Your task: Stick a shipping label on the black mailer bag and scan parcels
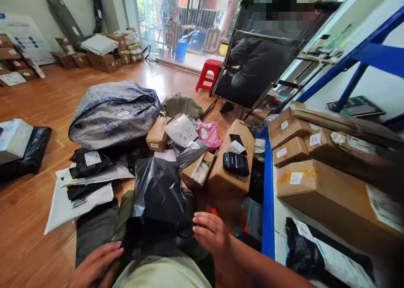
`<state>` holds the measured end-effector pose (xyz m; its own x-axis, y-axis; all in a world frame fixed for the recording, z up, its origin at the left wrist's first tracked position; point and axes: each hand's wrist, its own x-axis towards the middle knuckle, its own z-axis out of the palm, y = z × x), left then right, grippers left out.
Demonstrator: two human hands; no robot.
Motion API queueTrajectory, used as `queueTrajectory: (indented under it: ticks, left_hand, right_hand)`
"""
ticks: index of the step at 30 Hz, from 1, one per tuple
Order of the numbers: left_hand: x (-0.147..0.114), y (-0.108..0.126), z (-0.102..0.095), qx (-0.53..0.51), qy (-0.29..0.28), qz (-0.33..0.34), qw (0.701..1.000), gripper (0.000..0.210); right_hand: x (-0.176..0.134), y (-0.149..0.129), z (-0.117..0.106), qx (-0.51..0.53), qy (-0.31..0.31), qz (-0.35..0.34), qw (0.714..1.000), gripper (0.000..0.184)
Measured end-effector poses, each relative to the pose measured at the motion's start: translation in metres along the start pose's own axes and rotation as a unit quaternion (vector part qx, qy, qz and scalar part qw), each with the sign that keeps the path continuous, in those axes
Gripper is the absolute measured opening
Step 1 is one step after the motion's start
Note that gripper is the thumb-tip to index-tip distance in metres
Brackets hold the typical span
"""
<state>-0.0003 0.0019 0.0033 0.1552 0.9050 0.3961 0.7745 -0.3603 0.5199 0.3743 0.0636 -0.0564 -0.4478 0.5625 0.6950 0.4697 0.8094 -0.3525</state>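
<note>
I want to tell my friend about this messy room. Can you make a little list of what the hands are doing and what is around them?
left hand: open, resting on the lower left edge of the shiny black plastic mailer bag
right hand: open, fingertips touching the bag's right edge
bag position: on the person's lap, upright between both hands
ahead of the bag: brown cardboard box with a small black handheld device on top
further back: large grey-blue fabric bundle
right side: blue metal shelf holding cardboard boxes
floor: wooden planks

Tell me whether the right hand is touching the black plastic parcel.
Touching. In the head view, the right hand's fingertips press against the black plastic parcel's lower edge, with no gap showing.
</note>
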Motion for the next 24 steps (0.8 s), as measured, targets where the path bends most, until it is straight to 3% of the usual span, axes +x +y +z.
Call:
queueTrajectory:
  ticks: [6, 12, 16, 24]
  left_hand:
    - [0.019, 0.017, -0.013, 0.007, 0.012, 0.084, 0.996, 0.020]
    - [0.016, 0.015, -0.012, 0.010, 0.007, 0.105, 0.994, 0.020]
    - [0.008, 0.003, -0.010, 0.020, -0.005, 0.100, 0.995, 0.020]
    - [0.026, -0.010, -0.014, 0.033, -0.119, 0.216, 0.969, 0.013]
  right_hand:
    - [0.009, -0.001, -0.006, 0.005, 0.031, -0.030, 0.999, 0.011]
    - [0.025, 0.004, -0.026, 0.009, -0.086, -0.085, 0.993, 0.014]
    - [0.036, 0.005, -0.034, 0.011, -0.109, -0.108, 0.988, 0.021]
    - [0.027, 0.011, -0.034, -0.007, -0.135, -0.088, 0.987, 0.024]
